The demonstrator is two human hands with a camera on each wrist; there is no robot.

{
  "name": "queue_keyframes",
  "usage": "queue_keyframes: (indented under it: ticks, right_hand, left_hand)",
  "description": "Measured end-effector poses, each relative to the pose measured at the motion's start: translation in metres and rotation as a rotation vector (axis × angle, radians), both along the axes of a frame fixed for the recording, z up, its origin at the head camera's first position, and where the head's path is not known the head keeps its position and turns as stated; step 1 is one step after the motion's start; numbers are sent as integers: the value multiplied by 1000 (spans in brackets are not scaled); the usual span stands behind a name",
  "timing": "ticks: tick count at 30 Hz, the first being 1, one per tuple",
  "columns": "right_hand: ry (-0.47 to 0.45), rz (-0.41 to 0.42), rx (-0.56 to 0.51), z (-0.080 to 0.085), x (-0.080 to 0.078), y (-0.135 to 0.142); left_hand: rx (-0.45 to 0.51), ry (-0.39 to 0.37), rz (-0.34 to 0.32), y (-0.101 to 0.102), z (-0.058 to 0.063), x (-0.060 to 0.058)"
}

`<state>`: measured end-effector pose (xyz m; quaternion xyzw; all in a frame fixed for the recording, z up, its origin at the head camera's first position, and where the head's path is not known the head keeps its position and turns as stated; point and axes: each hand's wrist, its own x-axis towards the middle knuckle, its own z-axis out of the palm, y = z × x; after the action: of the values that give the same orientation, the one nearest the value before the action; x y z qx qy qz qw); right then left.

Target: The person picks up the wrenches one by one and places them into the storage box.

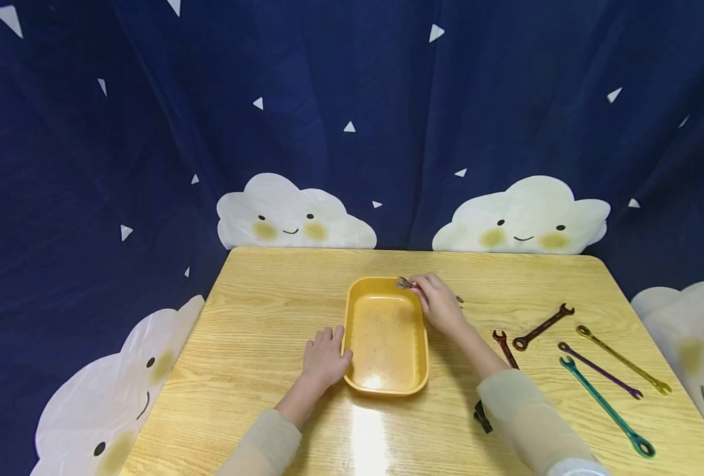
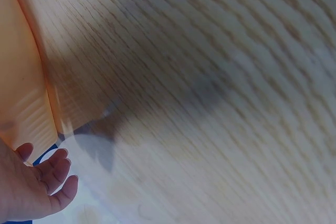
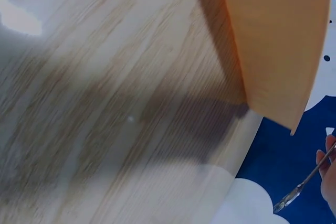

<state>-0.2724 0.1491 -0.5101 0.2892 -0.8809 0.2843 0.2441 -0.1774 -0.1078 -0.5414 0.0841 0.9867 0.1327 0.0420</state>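
My right hand (image 1: 437,301) pinches a silver combination wrench (image 1: 405,283) at the far right corner of the yellow plastic tray (image 1: 387,387). Its open-jaw head pokes out over the tray's rim, while the other end shows beyond the hand. In the right wrist view, the same wrench (image 3: 290,198) slants past the fingertips, clear of the tray wall (image 3: 278,40). On the tray's left side, my left hand (image 1: 324,360) touches the edge with loosely bent fingers, the thumb by the rim. The left wrist view shows that hand (image 2: 31,187) beside the outer wall (image 2: 23,72).
Right of the tray lie several wrenches: a dark red one (image 1: 542,328), a second reddish one (image 1: 506,348), a gold one (image 1: 622,360), a purple one (image 1: 601,371) and a teal one (image 1: 606,404). A black tool end (image 1: 482,418) shows beside the right sleeve. A dark blue curtain (image 1: 352,86) hangs behind the table.
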Motion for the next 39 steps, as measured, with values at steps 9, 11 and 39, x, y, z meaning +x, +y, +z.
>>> queue_keyframes:
  ticks: [9,11,39]
  right_hand:
    - [-8,-10,-20,7,2,-22]
    - [-26,-18,-20,8,3,-27]
    - [-166,-138,8,10,8,-81]
  left_hand:
    - [3,13,-3,0,1,0]
    - [5,15,-2,0,0,1]
    - [-10,8,6,1,-3,-2]
